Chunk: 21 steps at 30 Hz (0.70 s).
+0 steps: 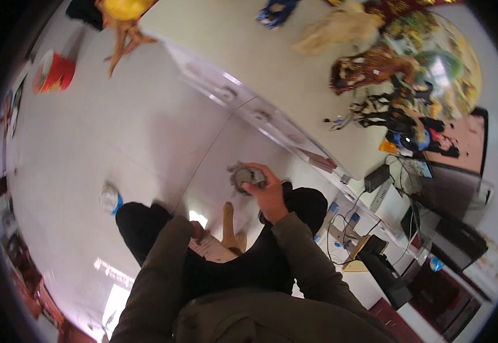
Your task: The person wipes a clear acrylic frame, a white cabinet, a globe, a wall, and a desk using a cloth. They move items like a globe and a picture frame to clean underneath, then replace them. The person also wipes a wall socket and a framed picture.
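Note:
My right hand is curled round a small grey carved-looking object with a rounded body and knobbly edges, held above the floor between my knees. Part of that object is covered by my fingers. Most of my left hand is hidden by its brown sleeve; only a little of it shows, beside a pale printed sheet or card near my lap. Whether the left fingers grip the sheet is not clear. Below the grey object, a tan wooden leg-like piece stands between my legs.
A long pale-topped counter with drawers runs along my right, bearing a brown glossy figurine, dark animal figures and a round decorated plate. Cables and a black printer-like device are lower right. A red bucket stands on the floor.

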Available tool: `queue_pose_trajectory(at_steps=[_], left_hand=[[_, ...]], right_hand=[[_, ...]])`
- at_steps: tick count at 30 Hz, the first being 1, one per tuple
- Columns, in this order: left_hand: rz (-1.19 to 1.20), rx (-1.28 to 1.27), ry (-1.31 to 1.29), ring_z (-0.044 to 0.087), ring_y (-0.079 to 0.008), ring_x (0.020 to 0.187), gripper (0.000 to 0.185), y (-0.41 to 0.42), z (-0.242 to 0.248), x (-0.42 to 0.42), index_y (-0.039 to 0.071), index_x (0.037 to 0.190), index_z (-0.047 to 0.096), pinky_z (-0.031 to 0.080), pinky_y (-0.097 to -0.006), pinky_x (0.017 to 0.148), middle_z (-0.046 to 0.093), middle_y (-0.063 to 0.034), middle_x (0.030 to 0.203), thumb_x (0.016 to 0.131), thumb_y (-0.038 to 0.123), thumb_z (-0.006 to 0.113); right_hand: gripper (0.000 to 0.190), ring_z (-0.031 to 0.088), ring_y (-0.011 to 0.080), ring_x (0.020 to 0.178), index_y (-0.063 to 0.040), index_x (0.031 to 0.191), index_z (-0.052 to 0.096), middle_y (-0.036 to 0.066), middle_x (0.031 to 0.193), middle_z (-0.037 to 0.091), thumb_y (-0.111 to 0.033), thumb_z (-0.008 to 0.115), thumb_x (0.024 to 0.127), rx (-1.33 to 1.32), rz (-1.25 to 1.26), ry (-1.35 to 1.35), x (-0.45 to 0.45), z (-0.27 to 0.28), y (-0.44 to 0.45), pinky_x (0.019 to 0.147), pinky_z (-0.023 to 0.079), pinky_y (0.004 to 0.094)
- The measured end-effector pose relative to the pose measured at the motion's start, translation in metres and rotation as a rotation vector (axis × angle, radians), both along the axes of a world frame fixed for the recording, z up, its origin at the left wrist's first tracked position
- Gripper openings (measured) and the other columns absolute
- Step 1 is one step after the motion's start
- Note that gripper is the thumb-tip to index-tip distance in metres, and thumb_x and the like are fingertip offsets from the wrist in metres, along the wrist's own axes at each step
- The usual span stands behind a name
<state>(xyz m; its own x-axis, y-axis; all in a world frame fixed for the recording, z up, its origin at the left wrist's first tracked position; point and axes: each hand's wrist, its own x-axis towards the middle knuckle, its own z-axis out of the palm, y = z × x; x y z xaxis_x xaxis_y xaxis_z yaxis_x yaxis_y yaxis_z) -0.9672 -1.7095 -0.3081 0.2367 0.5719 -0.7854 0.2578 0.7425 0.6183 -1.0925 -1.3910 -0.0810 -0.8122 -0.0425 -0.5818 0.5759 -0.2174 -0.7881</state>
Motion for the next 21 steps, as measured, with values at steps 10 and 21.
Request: queue_pose_trajectory(at_steps=[10,21], left_hand=[[-0.205,-0.053,0.069,0.074,-0.0353,0.097,0.067,0.012,-0.051,-0.063,0.011,0.123,0.074,0.059,-0.0478,0.086,0.078,-0.0155,0.108,0.072,0.051,0.092],[0.664,0.198,0.509,0.075,-0.0277,0.092,0.049,0.073,0.044,-0.105,0.003,0.127,0.073,0.061,-0.043,0.084,0.079,-0.0126,0.103,0.083,0.019,0.089]], right_hand=[[0.049,0.065,0.0165,0.119,-0.009,0.133,0.068,0.005,0.127,0.07,0.007,0.079,0.088,0.024,0.154,0.262,-0.019,-0.053,0.002,0.104,0.056,0.0352],[0.051,0.067,0.0185,0.119,-0.012,0.13,0.07,0.008,0.127,0.073,0.004,0.081,0.083,0.004,0.188,0.569,-0.017,0.025,-0.025,0.108,0.052,0.0367]])
